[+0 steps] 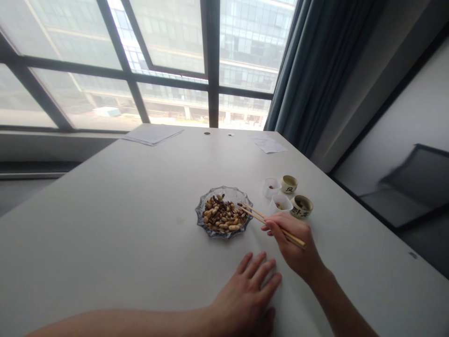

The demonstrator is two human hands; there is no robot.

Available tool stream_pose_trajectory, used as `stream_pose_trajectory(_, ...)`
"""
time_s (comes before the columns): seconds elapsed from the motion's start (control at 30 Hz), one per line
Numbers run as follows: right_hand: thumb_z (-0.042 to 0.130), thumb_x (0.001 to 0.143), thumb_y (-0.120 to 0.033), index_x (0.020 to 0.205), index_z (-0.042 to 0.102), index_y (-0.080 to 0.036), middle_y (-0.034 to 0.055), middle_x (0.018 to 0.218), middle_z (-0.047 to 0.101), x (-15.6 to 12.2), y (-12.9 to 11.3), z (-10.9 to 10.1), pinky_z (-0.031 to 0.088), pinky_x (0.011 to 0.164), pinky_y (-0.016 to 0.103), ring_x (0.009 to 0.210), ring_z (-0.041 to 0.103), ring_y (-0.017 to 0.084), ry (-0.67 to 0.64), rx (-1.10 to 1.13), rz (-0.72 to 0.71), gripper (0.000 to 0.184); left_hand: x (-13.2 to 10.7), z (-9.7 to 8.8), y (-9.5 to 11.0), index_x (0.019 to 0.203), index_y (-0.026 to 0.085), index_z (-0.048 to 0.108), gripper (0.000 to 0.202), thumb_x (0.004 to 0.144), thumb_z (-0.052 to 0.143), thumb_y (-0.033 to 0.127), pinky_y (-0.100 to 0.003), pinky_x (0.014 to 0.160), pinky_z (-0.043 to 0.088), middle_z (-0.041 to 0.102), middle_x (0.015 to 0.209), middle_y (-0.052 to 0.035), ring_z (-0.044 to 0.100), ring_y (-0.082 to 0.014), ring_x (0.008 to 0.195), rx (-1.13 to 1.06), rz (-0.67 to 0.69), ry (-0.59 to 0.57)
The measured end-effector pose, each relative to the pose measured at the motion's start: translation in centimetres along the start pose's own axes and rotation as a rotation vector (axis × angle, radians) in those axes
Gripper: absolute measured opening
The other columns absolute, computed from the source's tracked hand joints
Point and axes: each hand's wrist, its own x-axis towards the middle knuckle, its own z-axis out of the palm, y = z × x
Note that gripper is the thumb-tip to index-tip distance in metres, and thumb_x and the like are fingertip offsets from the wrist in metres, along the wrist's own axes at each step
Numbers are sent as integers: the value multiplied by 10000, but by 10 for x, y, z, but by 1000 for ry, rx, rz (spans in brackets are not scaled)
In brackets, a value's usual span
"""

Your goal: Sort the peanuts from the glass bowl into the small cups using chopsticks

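My right hand [293, 236] grips a pair of wooden chopsticks [259, 216], their tips over the right rim of a scalloped glass bowl [203, 228]. A small dark nut or seed [240, 204] is at the tips; I cannot tell whether it is pinched. Peanuts [223, 226] and dark brown seeds [224, 213] fill the bowl. My left hand [247, 290] lies flat on the table, fingers spread, nearer to me than the bowl. Beyond my right hand stand two white plastic cups [280, 210] with a few small pieces inside, and two ceramic cups [300, 214] with dark characters.
Papers lie on the white table [133, 224] at the far left [153, 134] and far right [268, 143]. Two small round items sit by the far edge. Windows [171, 105] and a dark curtain [298, 79] stand behind; a chair [417, 173] is at right.
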Motion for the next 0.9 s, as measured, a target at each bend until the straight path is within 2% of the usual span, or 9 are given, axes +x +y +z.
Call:
stream_pose_trajectory(0.23,531,1066,-241,895,712,-193,60,870,710,6,-10,6,495,734,307,790,656,184,-81,-68,-27,254,0,1,0,1540,234,456,586,1027,558,497,-557,1262,132,391,1641,-110,269,-345,1533,-5,5,25)
stream_pose_trajectory(0.37,512,1073,-235,882,684,-193,53,859,695,5,-13,12,474,745,301,795,650,182,-81,-69,-41,261,1,2,1,1553,242,436,629,996,599,485,-540,1265,119,401,1627,-107,278,-338,1522,-9,-6,38)
stream_pose_trajectory(0.63,533,1061,-216,888,694,-191,58,863,699,4,-10,13,483,768,305,814,655,188,-48,-109,-75,238,2,3,0,1537,243,443,606,1005,591,492,-550,1259,142,405,1620,-107,281,-337,1517,1,-3,32)
stream_pose_trajectory(0.8,532,1052,-185,911,706,-194,56,887,712,4,-13,12,503,779,302,830,670,182,21,-70,-98,224,3,0,1,1534,233,446,593,1016,576,490,-561,1255,155,400,1623,-111,279,-343,1519,6,4,16)
stream_pose_trajectory(0.9,562,1046,-215,884,715,-200,44,850,715,4,-11,12,509,756,303,793,675,180,-6,-37,-57,224,2,0,1,1538,228,444,593,1023,563,494,-568,1254,157,399,1626,-113,282,-348,1519,9,6,11)
